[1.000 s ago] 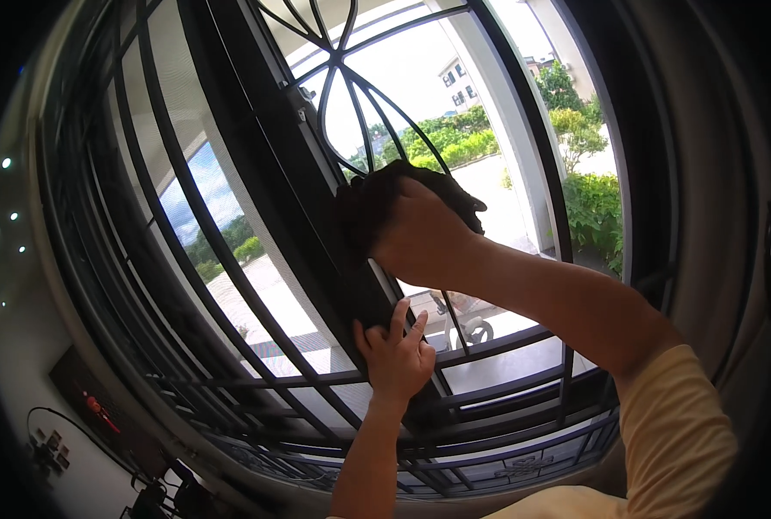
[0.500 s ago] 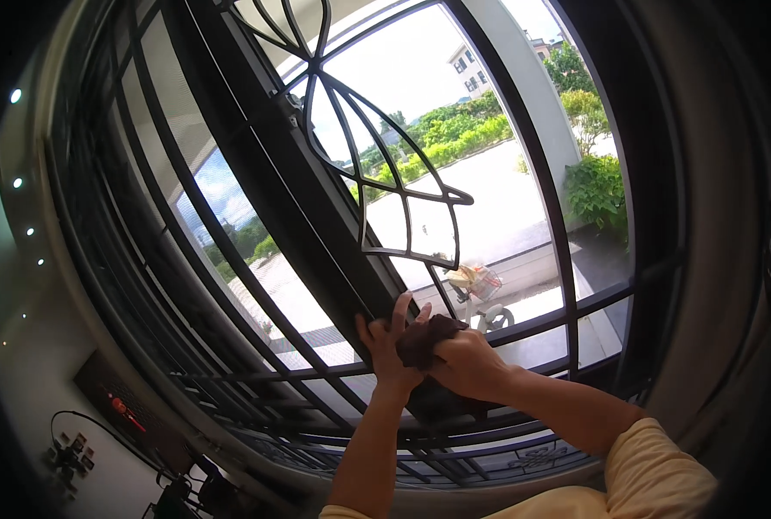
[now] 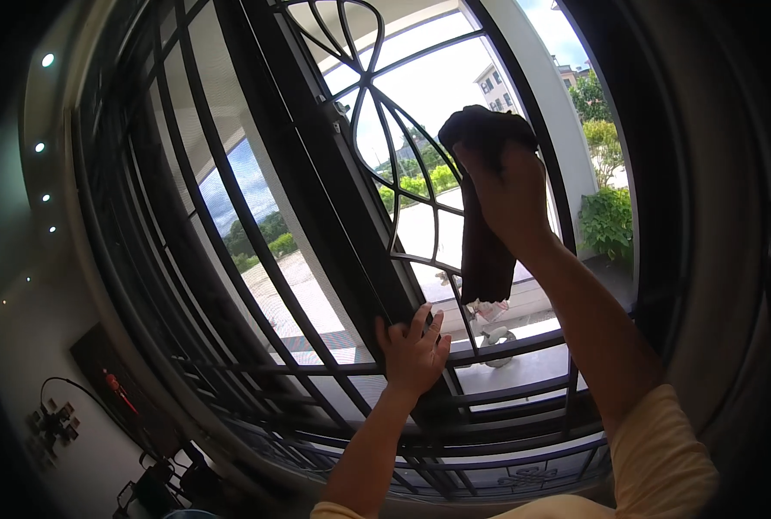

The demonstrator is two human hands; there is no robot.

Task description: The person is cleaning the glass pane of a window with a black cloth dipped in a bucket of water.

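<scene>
My right hand is raised in front of the window, closed round a dark brown cloth. One part of the cloth bunches above my fingers, and a long end hangs straight down past the wrist. Lower and to the left, my left hand rests on the dark window frame with its fingers spread, holding nothing. Black metal scrollwork curves across the pane to the left of the cloth.
Black bars cross the window on the left, and a latch sits on the middle frame. Outside stand a bush and a wheeled thing partly hidden by the cloth. A dark wall panel hangs at the lower left.
My right hand has moved up and right with the cloth, away from my left hand, and the cloth now hangs unfolded. My left hand stays at the frame, slightly shifted in view.
</scene>
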